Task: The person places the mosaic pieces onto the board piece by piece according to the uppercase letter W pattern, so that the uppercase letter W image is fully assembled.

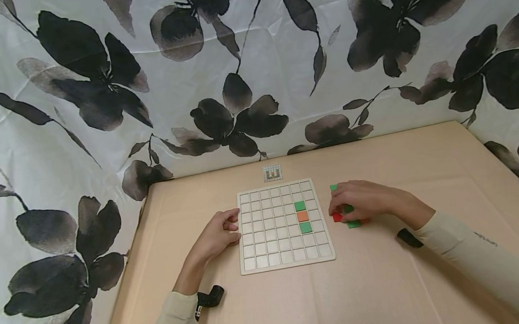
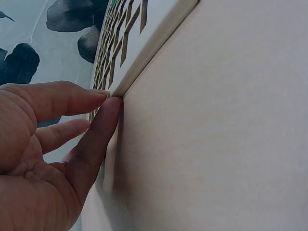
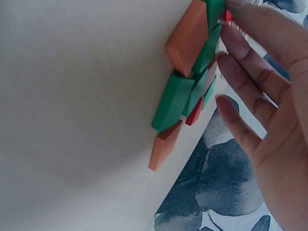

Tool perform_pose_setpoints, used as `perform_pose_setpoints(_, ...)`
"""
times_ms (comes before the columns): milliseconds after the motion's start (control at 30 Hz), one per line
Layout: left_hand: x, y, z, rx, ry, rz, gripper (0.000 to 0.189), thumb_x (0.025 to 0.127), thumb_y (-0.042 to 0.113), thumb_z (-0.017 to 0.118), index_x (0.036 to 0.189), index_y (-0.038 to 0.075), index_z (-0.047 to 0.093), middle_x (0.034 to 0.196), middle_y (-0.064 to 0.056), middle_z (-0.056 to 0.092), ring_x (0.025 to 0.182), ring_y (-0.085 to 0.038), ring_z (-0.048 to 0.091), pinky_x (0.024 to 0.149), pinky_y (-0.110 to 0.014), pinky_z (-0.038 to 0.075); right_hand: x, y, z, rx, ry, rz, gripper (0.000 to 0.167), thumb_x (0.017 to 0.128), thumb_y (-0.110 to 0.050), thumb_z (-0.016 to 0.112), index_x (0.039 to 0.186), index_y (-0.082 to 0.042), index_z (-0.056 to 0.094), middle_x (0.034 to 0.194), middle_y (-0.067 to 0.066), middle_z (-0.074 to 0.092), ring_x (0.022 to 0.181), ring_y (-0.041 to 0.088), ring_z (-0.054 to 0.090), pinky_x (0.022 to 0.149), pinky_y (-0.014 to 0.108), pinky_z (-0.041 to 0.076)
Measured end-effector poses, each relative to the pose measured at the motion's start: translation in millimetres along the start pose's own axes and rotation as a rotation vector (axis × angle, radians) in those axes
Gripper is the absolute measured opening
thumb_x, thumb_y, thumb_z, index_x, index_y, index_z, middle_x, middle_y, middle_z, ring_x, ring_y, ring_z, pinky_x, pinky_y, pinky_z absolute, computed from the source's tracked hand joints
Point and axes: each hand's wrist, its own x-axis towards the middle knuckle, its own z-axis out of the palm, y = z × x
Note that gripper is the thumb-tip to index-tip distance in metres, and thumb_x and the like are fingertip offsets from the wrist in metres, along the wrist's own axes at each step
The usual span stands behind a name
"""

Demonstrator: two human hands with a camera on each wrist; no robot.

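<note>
A white grid board (image 1: 288,259) lies on the table, with two green tiles (image 1: 299,206) and an orange tile (image 1: 302,216) in one column. My left hand (image 1: 218,233) is at the board's left side. In the left wrist view its thumb and a finger pinch the board's edge (image 2: 156,45). To the right of the board, my right hand (image 1: 365,197) hovers low over loose tiles. Its thumb and forefinger pinch a red tile (image 1: 337,217). Green tiles (image 3: 173,101), orange tiles (image 3: 188,38) and another red tile (image 3: 194,111) lie beneath and beside the fingers. The hand partly hides the pile.
A small card (image 1: 272,172) with a printed grid pattern lies behind the board. A light wooden table (image 1: 363,286) carries everything. Floral cloth (image 1: 215,78) hangs behind and to the sides. Black wrist devices (image 1: 211,296) sit at both sleeves.
</note>
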Motion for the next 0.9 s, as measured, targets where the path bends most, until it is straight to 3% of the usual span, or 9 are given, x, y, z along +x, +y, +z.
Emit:
perform_pose_setpoints(133,1.7,-3.9,-0.9,0.008,0.000,0.004,0.073,0.084,-0.017,0.068,0.151,-0.002,0.044,0.121,-0.016,0.045,0.102,-0.026,0.048,0.071,-0.030,0.059,0.1,-1.2,-0.7,-0.010,0.017,0.022,0.022,0.083,-0.033,0.085,0.101,-0.022,0.078,0.089,-0.014,0.065,0.087,0.009,0.051,0.076,0.028,0.051)
perform_pose_setpoints(400,1.1,-1.1,-1.2,0.018,0.000,-0.003,0.072,0.085,-0.016,0.068,0.151,-0.001,0.044,0.122,-0.016,0.045,0.103,-0.025,0.048,0.072,-0.028,0.059,0.7,-2.0,-2.9,-0.026,0.034,0.038,0.017,0.082,-0.031,0.087,0.093,-0.023,0.077,0.084,-0.013,0.061,0.083,0.009,0.048,0.070,0.026,0.047)
perform_pose_setpoints(700,-1.3,3.1,-3.1,0.023,-0.009,0.020,0.071,0.085,-0.015,0.068,0.151,-0.003,0.044,0.122,-0.018,0.045,0.104,-0.029,0.048,0.071,-0.029,0.057,1.7,3.2,2.9,-0.046,0.064,-0.026,0.023,0.080,-0.033,0.088,0.098,-0.023,0.077,0.087,-0.013,0.060,0.084,0.006,0.050,0.073,0.027,0.050)
perform_pose_setpoints(900,-0.8,2.6,-2.5,0.022,-0.009,0.013,0.071,0.085,-0.016,0.067,0.151,-0.002,0.043,0.123,-0.018,0.045,0.104,-0.027,0.048,0.070,-0.027,0.057,3.8,0.3,2.2,-0.014,0.045,-0.013,0.020,0.082,-0.034,0.086,0.095,-0.024,0.075,0.088,-0.013,0.060,0.086,0.007,0.050,0.075,0.027,0.050)
